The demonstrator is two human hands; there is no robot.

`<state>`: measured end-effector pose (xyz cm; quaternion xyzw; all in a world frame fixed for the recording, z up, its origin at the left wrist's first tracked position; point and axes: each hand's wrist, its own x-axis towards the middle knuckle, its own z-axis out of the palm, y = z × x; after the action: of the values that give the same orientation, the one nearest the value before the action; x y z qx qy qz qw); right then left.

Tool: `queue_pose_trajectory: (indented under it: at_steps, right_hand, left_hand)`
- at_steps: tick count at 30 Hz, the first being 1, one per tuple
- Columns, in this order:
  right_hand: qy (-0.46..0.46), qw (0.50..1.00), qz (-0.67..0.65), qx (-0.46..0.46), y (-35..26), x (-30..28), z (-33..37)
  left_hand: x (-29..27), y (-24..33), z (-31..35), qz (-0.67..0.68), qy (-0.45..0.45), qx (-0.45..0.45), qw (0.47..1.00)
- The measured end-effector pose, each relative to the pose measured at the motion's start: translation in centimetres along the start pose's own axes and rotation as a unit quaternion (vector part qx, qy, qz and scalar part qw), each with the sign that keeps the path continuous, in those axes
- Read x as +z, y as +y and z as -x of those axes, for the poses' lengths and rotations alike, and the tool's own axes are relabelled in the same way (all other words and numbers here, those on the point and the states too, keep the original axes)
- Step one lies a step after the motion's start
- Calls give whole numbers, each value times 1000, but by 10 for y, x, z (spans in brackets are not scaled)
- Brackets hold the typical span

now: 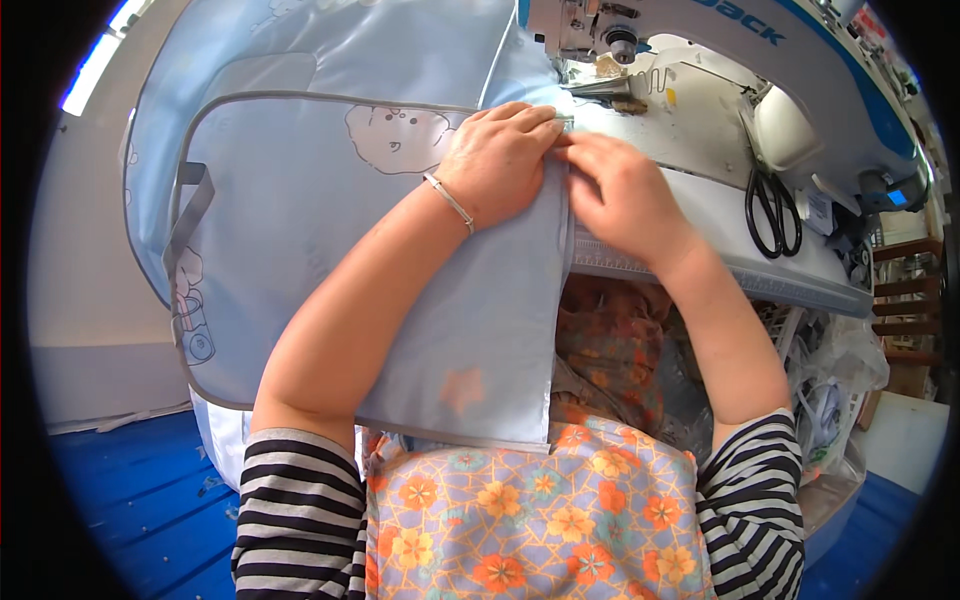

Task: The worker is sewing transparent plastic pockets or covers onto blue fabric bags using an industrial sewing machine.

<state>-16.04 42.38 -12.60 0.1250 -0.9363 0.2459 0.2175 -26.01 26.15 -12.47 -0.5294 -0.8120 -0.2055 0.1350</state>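
A light blue fabric panel [330,260] with dark grey binding, rounded left corners and pale cartoon prints lies across the table edge and hangs toward my lap. Over its upper right corner my left hand [497,160] bends down, fingers together, gripping the cloth near the edge; its thumb is mostly hidden. Just to the right, my right hand [622,190] is closed in a pinch on the same edge, its fingertips close to those of the left. Beyond both hands stands a white and blue sewing machine [840,85], whose needle area [620,45] is apart from them.
Black-handled scissors [772,210] lie on the machine bed at the right. More light blue cloth [400,45] is spread at the far left. A grey strap [190,215] loops off the panel's left side. Below the table edge [730,270] are floral cloth [610,340] and clear plastic bags [840,370].
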Motion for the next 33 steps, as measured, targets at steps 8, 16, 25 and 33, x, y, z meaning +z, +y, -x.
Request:
queue_pose_trajectory:
  at_steps: [8,16,25,33]
  right_hand:
    - [14,991,123,-54,24,8,-18]
    - [-8,991,124,-59,28,4,-24]
    - [5,990,137,-42,35,9,-36]
    - [22,990,135,-36,38,10,-42]
  left_hand:
    - [4,-4,-4,-39,34,23,998]
    - [3,-6,-7,-23,29,6,999]
    - [8,-14,-19,-41,35,12,998]
    - [6,-13,-21,-32,25,6,999]
